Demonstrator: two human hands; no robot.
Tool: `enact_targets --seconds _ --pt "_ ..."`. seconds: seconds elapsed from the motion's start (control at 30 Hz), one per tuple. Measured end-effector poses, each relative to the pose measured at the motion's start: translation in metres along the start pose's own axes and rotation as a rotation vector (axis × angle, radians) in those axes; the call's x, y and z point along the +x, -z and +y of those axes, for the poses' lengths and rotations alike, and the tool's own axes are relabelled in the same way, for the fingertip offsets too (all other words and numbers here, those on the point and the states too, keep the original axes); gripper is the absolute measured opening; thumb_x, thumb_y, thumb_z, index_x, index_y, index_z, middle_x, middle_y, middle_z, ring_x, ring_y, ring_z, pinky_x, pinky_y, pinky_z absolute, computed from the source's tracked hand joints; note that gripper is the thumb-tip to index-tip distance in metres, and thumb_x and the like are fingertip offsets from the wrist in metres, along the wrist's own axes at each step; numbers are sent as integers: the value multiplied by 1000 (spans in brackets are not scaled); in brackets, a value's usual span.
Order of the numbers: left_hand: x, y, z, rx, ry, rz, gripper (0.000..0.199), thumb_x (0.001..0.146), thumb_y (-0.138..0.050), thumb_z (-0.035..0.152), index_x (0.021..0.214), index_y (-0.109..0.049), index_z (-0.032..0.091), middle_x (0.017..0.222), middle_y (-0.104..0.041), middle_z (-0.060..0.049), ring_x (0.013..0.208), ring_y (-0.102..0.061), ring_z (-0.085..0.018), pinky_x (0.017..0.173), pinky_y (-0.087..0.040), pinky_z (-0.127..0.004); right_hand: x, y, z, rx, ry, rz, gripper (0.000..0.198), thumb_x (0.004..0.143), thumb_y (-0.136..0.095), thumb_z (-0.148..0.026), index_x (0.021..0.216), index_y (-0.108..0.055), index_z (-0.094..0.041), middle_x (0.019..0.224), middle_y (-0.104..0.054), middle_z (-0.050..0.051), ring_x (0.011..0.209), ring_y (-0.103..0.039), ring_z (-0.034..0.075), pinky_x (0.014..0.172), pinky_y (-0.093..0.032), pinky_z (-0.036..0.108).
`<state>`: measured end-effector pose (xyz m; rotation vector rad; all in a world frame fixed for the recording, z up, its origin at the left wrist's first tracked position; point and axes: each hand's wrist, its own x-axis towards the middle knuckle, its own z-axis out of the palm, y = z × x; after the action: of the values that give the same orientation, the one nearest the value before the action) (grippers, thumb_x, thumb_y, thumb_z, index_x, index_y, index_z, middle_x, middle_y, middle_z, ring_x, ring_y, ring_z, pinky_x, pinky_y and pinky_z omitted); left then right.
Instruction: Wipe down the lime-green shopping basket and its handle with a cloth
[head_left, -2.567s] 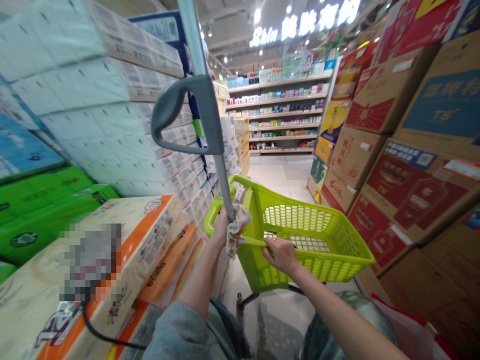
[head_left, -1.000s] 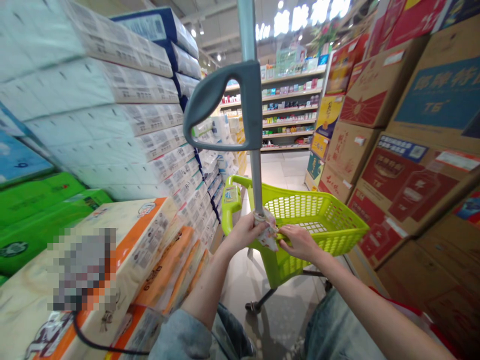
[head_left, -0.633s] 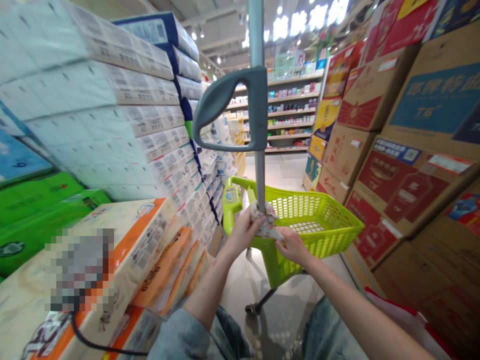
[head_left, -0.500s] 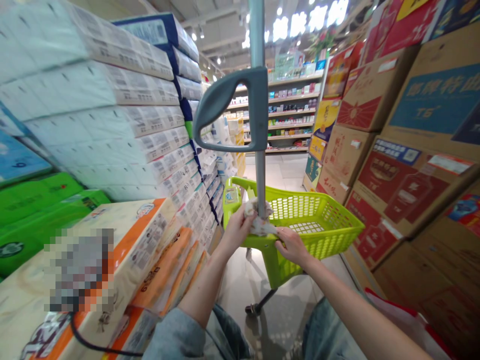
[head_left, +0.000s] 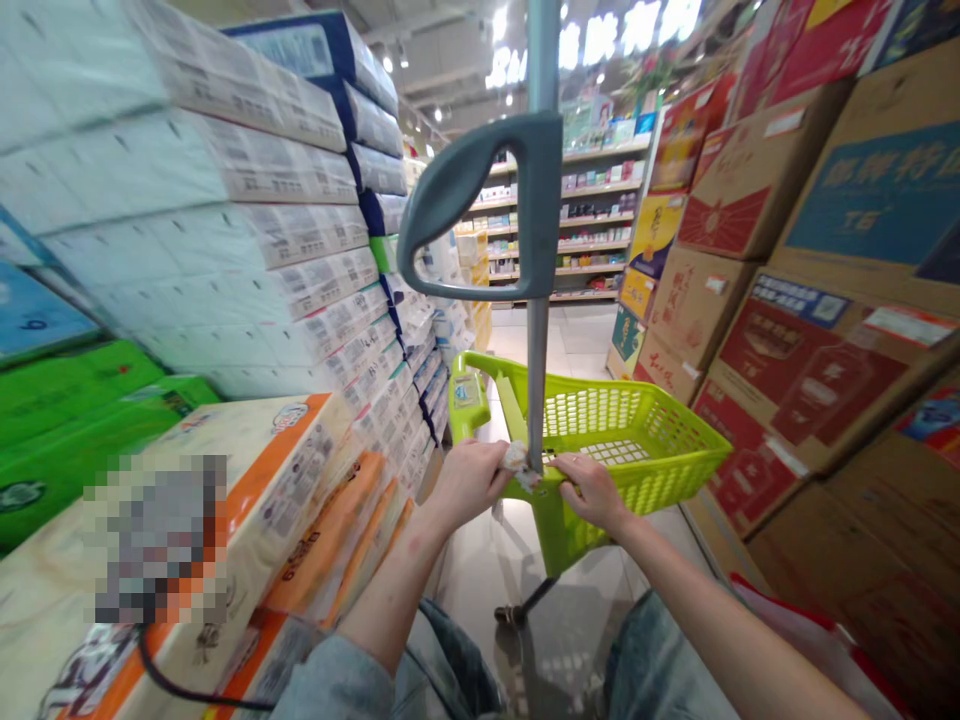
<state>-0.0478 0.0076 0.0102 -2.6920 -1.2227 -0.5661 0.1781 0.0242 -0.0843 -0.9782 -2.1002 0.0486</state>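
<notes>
In front of me stands a lime-green shopping cart (head_left: pixel 637 458) with a slatted basket. A metal pole (head_left: pixel 537 380) rises from its near edge and carries a grey loop handle (head_left: pixel 540 200). My left hand (head_left: pixel 471 482) is closed on a crumpled whitish cloth (head_left: pixel 517 462), pressed against the cart's near rim beside the foot of the pole. Just right of the pole, my right hand (head_left: pixel 591 490) curls its fingers over the green rim and grips it. The cloth is partly hidden behind my left fingers.
Stacked tissue packs (head_left: pixel 300 240) wall in the left side. Nearer lie cream-and-orange packs (head_left: pixel 292 470) with a pixelated object (head_left: pixel 161 535) and a black cable (head_left: pixel 169 680). Cardboard cartons (head_left: pixel 810 360) line the right. Shelves (head_left: pixel 592 215) stand beyond the aisle floor (head_left: pixel 577 340).
My left hand has turned palm-down, and the cloth is bunched lower at the pole's foot. My right hand has let go of the cloth's end and holds the rim. The pole appears slightly further right.
</notes>
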Motion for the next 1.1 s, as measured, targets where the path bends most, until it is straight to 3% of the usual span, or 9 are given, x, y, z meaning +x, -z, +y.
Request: enact_targets --seconds 0.13,0.27,0.43,0.53,0.67,0.9,1.1 --pt "-9 -5 15 101 -111 82 16 91 -44 26 97 -56 18 92 -65 -5 87 -59 -20 79 -46 -34 -4 4 4 11 15 -2 31 70 -41 -11 93 -60 -19 89 -66 7 84 -59 22 76 -46 35" --pt "-20 -11 25 48 -265 213 25 92 -44 23 115 -54 21 120 -60 -6 113 -53 -18 99 -41 -36 -8 14 6 3 16 -25 29 69 -40 -11 89 -59 -19 85 -65 7 82 -57 22 74 -44 34" --pt "-29 -5 30 -19 -416 191 19 88 -46 18 103 -58 18 131 -54 -8 128 -42 -19 108 -35 -40 -10 22 7 20 0 -38 27 70 -40 -11 87 -59 -19 82 -63 6 81 -56 22 74 -43 33" --pt "-31 6 34 -89 -444 160 17 82 -48 20 95 -59 17 122 -60 -8 123 -47 -20 110 -32 -42 -11 23 8 16 -4 -41 27 69 -40 -11 86 -59 -19 80 -62 6 80 -55 22 73 -42 33" --pt "-25 13 40 -141 -409 106 15 79 -51 24 90 -60 19 103 -65 -6 111 -54 -20 110 -33 -41 -11 20 9 6 -6 -34 27 69 -40 -11 86 -59 -19 83 -63 6 82 -56 22 74 -42 33" --pt "-13 -2 52 70 -101 45 20 85 -47 19 103 -54 17 110 -59 -9 105 -53 -22 91 -47 -39 -8 17 7 -2 3 -22 25 71 -41 -12 86 -59 -19 81 -63 6 80 -55 22 73 -42 33" --pt "-23 -10 53 230 -194 92 21 89 -45 22 105 -57 17 127 -51 -12 126 -41 -27 106 -34 -46 -8 16 7 15 7 -5 26 70 -40 -11 87 -58 -20 85 -64 6 82 -55 21 75 -42 33"
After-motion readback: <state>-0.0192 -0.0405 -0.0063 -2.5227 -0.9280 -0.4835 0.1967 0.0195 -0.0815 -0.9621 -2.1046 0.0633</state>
